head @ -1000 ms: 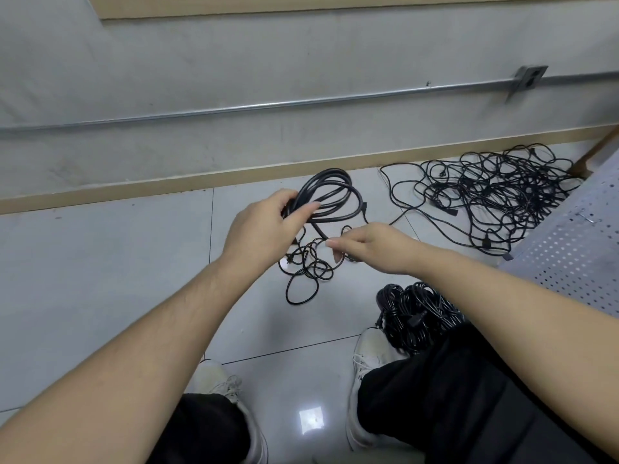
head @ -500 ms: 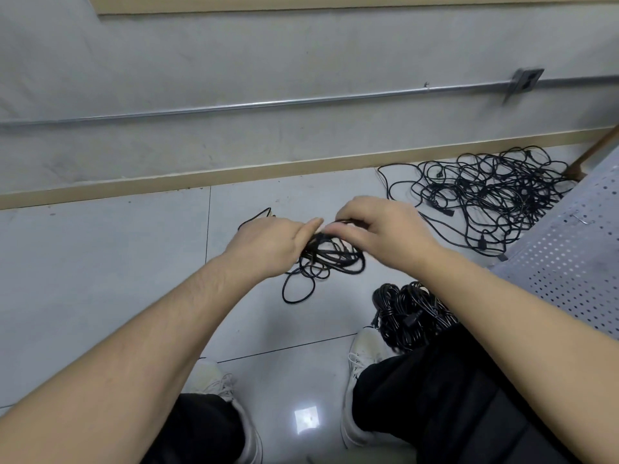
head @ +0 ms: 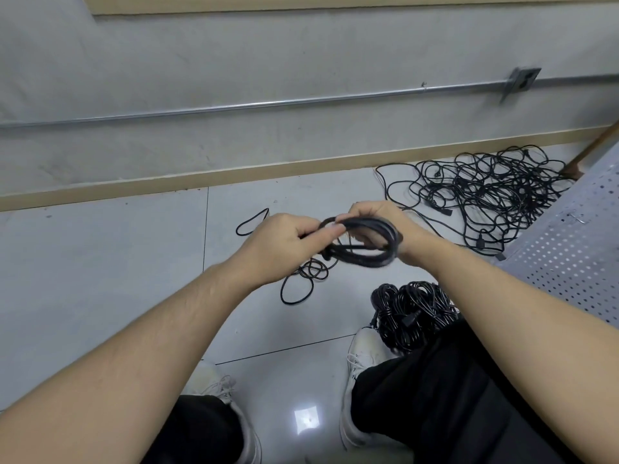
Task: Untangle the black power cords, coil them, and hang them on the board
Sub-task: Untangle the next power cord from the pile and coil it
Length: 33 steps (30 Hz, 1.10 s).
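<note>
Left hand (head: 284, 246) pinching black coil (head: 365, 241) at its nine o'clock; right hand (head: 378, 222), fingers curled, gripping coil's three o'clock side. Tangled cords (head: 485, 192) at two o'clock.

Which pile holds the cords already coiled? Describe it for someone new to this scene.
Start at the perforated board on the right. Below its near corner, against the right shoe, sits the coiled pile. It is a dense bundle of tight loops, unlike the sprawling tangle by the wall.

A scuffed grey plaster wall (head: 234, 61) carries a thin horizontal metal conduit pipe (head: 268, 103) ending at a small metal junction box (head: 522, 80). Tan skirting board (head: 201, 180) meets glossy pale floor tiles (head: 100, 262) reflecting a ceiling light (head: 306, 420).
</note>
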Tool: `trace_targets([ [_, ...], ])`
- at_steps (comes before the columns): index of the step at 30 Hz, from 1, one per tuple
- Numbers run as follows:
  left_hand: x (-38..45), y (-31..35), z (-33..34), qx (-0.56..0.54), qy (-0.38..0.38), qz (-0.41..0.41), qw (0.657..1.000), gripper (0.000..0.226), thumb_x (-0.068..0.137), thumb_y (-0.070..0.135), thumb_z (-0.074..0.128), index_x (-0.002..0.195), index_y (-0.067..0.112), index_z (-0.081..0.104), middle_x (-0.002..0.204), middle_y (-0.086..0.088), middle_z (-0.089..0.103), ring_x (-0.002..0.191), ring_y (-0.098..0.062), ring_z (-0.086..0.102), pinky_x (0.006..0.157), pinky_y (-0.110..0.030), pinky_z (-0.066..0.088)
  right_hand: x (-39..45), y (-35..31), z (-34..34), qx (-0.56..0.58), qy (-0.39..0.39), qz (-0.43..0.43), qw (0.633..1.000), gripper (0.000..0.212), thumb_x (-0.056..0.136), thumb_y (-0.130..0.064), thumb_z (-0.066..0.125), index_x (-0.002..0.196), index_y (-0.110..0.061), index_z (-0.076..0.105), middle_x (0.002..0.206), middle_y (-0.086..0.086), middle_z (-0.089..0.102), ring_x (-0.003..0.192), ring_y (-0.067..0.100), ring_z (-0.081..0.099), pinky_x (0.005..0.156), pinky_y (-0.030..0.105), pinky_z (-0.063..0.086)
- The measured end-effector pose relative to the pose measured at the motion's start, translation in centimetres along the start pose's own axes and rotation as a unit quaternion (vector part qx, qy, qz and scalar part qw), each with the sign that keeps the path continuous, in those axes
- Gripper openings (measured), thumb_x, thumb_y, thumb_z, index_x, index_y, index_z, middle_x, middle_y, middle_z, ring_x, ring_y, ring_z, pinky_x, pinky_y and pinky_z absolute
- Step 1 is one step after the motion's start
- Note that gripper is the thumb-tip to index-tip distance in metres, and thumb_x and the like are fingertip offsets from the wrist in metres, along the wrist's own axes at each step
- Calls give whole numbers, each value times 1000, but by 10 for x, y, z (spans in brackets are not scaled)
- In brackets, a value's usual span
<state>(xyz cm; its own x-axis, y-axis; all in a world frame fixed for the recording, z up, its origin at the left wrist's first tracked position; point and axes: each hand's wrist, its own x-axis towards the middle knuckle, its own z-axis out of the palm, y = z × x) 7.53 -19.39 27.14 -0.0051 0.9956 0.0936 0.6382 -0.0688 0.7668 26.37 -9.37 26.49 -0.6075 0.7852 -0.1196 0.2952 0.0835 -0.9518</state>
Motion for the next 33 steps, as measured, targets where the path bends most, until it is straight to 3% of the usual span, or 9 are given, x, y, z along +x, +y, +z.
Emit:
trace_targets([
  [4,3,0,-3,-125,70,-37,989,56,98,51,59,77,-2,61,57,-1,45,46,-13,36,48,-28,31,3,7,8,-7,-57,32,998,28,98,-30,63,74,-15,62,55,2,47,49,15,40,52,29,35],
  [7,9,-5,-4,-153,104,-79,980,23,100,45,60,98,22,55,63,-8,55,46,-14,39,46,-27,32,2,8,13,-59,-72,61,994,29,103,-44,53,93,-22,69,58,-1,46,48,17,41,48,27,36],
  [10,11,-15,-1,-175,58,-111,977,29,97,50,62,122,40,51,88,-21,66,70,-18,58,68,-36,48,-1,8,15,-173,-82,69,979,30,103,-52,48,102,-33,71,62,0,50,49,19,44,44,26,34],
  [15,14,-19,-1,-186,83,-128,971,19,99,42,64,97,26,72,77,5,62,64,-8,53,65,-28,45,-5,2,19,-261,-86,-4,961,28,101,-45,57,91,-22,68,66,-4,54,57,10,46,58,26,42],
  [20,18,-36,-10,8,108,-184,977,35,98,57,54,93,24,64,73,6,63,69,-20,58,60,-34,42,-16,-12,24,-430,-56,-139,890,28,104,-47,47,82,-31,53,65,-9,55,64,7,51,61,29,36],
  [24,14,-27,-7,240,31,-165,956,51,102,64,31,106,28,66,94,0,70,94,-29,62,69,-34,41,-16,-13,26,-480,66,-287,826,31,97,-56,48,95,-36,72,82,-12,69,77,14,64,59,28,42],
  [27,12,-16,1,314,-30,-140,938,65,106,57,13,120,27,69,113,-9,70,109,-33,61,78,-36,42,-12,-13,17,-363,135,-241,890,33,80,-67,58,92,-42,76,83,-18,71,79,3,65,65,29,50],
  [30,5,-2,12,293,-61,-105,948,70,106,56,8,82,21,64,95,-9,66,101,-34,59,83,-38,44,-10,-12,7,-168,110,-116,973,22,68,-53,84,82,-36,77,83,-19,75,82,1,69,83,30,57],
  [33,2,4,14,278,-77,-33,957,68,100,60,3,60,23,43,72,-4,58,84,-31,55,73,-37,39,-12,-11,-2,-63,91,-78,991,17,69,-21,93,76,-24,78,75,-12,75,72,0,66,77,19,54],
])
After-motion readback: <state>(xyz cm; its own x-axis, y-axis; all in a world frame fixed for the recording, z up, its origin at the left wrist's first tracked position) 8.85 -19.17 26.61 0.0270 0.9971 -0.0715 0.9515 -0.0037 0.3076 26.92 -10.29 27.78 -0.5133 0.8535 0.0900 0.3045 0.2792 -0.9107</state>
